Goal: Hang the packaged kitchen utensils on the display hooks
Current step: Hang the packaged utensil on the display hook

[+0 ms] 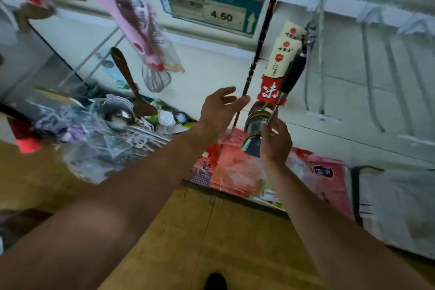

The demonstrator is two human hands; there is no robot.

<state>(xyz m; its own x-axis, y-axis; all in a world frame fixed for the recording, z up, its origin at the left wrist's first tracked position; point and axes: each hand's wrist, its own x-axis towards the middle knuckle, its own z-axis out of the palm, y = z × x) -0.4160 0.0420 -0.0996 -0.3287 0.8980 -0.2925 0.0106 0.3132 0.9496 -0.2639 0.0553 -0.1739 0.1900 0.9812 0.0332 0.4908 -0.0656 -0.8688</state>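
- Right hand [275, 141] is up at the wall, grip pinching the steel shaft of the packaged ladle [292, 74]; its black handle reaches up to a display hook [312, 30].
- Left hand [222, 107] hovers just beside it, grip spread wide, holding nothing.
- Price tag [221, 16] above reads 4.50, and a whisk [155, 79] hangs off to the left.

A hanging packaged ladle [292, 75] is pinched at its metal stem by the right hand [275, 142]; the left hand [217, 109] is held open just beside it.
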